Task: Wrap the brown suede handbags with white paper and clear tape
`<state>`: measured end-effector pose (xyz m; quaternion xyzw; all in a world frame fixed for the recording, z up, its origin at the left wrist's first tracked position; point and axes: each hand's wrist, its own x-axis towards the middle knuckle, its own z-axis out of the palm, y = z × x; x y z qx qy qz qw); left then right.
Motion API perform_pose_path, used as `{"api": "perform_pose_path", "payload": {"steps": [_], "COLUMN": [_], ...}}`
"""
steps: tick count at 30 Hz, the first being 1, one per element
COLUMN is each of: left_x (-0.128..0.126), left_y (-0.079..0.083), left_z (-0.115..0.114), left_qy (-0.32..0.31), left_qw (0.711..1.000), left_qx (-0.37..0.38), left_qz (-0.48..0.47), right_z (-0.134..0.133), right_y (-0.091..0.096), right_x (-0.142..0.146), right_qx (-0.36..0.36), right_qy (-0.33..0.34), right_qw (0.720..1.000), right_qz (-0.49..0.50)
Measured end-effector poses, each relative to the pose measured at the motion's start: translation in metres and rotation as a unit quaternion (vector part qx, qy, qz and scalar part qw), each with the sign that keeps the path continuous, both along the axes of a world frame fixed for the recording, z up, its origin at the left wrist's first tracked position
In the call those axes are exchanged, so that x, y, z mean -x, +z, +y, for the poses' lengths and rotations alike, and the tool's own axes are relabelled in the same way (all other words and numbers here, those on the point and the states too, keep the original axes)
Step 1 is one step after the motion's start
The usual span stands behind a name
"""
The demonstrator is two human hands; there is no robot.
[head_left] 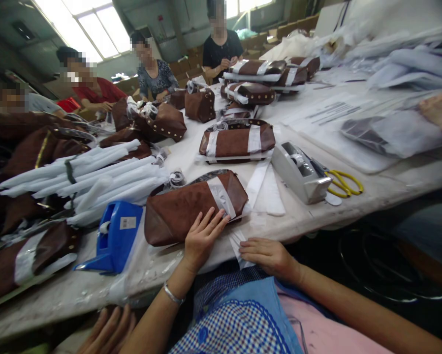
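Observation:
A brown bag (pixel 184 211) with a white paper band (pixel 221 196) round it lies on the table in front of me. My left hand (pixel 202 238), a bracelet on its wrist, lies flat on the bag's near edge with its fingers spread, open. My right hand (pixel 268 255) is at the table's edge, fingers together on the end of a white paper strip (pixel 237 243) that hangs over the edge below the bag.
A blue tape dispenser (pixel 113 236) stands left of the bag, and a grey one (pixel 298 172) with yellow scissors (pixel 344 183) to the right. White wrapped rolls (pixel 95 177) and several more brown bags cover the table. Other people sit along the far side. Another hand (pixel 108 327) shows at bottom left.

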<state>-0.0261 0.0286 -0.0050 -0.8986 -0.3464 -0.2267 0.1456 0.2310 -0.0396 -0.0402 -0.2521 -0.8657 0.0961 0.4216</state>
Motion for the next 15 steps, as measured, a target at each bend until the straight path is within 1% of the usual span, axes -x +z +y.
{"api": "perform_pose_path", "payload": {"steps": [4, 6, 9, 11, 15], "left_x": [-0.001, -0.001, -0.002, -0.002, -0.003], "left_y": [0.0, 0.0, 0.0, -0.001, -0.002], "left_z": [0.0, -0.001, -0.002, -0.002, -0.003], "left_qy": [-0.003, -0.002, -0.002, 0.0, 0.004], "left_qw": [1.0, 1.0, 1.0, 1.0, 1.0], "left_qx": [-0.007, -0.008, -0.008, -0.01, -0.017], "left_qz": [0.003, 0.006, 0.008, 0.006, 0.005], "right_z": [0.005, 0.01, 0.019, 0.026, 0.045], "right_y": [0.006, 0.011, 0.018, 0.021, 0.027], "right_x": [-0.003, -0.005, -0.007, -0.007, -0.005], "right_qx": [-0.012, -0.027, -0.055, -0.076, -0.104], "right_qy": [0.012, 0.009, -0.031, -0.061, -0.085], "right_qw": [1.0, 0.998, 0.991, 0.985, 0.976], "right_qz": [-0.017, -0.053, -0.118, -0.14, -0.173]}}
